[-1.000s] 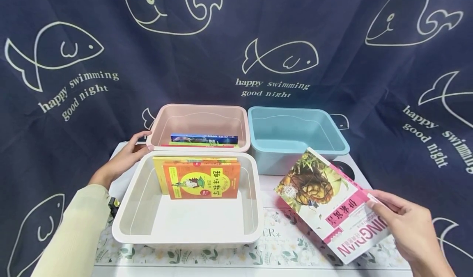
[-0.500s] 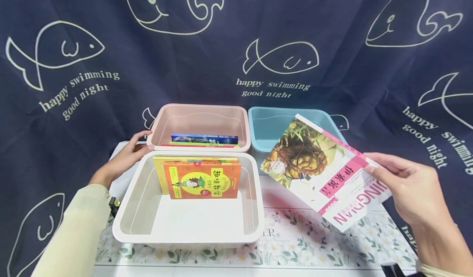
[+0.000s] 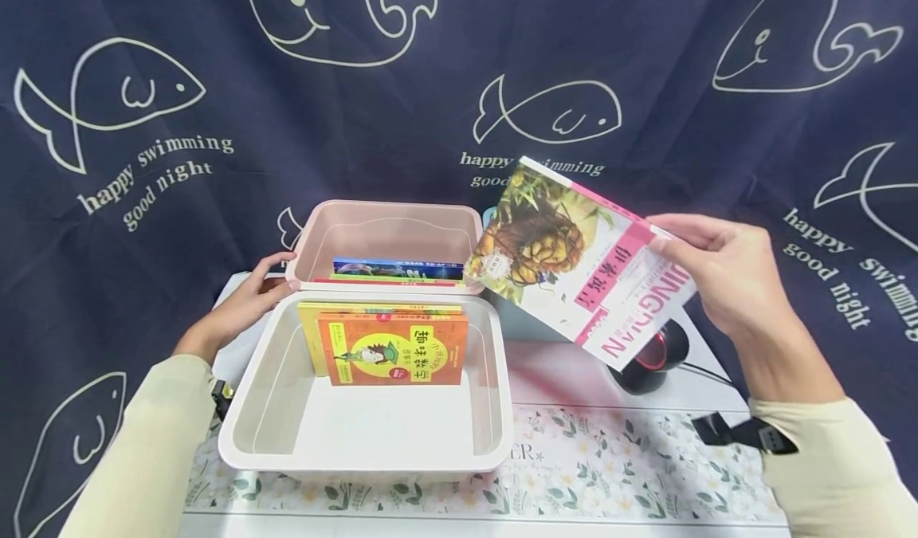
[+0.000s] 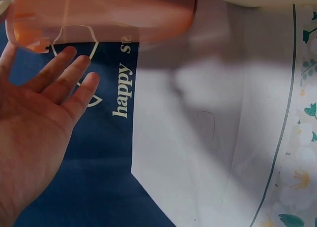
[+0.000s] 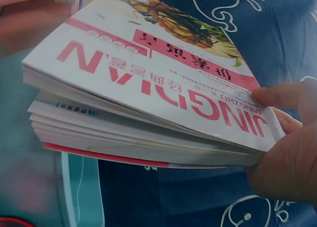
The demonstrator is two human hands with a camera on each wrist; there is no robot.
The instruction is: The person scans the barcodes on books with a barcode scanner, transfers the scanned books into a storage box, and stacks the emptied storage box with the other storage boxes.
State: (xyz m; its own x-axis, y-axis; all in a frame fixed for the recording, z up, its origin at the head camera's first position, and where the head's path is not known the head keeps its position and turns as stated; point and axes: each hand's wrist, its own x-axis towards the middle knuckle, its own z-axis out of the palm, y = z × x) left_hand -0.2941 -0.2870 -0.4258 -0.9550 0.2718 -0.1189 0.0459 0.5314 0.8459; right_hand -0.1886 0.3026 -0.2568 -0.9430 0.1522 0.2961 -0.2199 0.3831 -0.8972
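Thick white paperback book (image 3: 574,271) with pink bands and a brown-and-green picture, pinched along its spine edge between thumb and fingers of the right hand (image 3: 724,271), tilted in the air to the left of those fingertips, pages slightly parted. Mostly hidden behind it, a light-blue plastic bin (image 5: 85,192); below the right fingers, a black rounded device (image 3: 670,343) with a red arc. Farther left of them, a white rectangular plastic bin (image 3: 387,426) with an orange-covered book (image 3: 437,351) upright inside. At the left hand (image 3: 237,307), fingers loosely spread, two tips at the rim of a pink plastic bin (image 3: 402,235); right of those tips, inside, thin books (image 3: 398,269), one dark blue. Beyond both hands, a navy cloth (image 3: 358,163) with white fish outlines.
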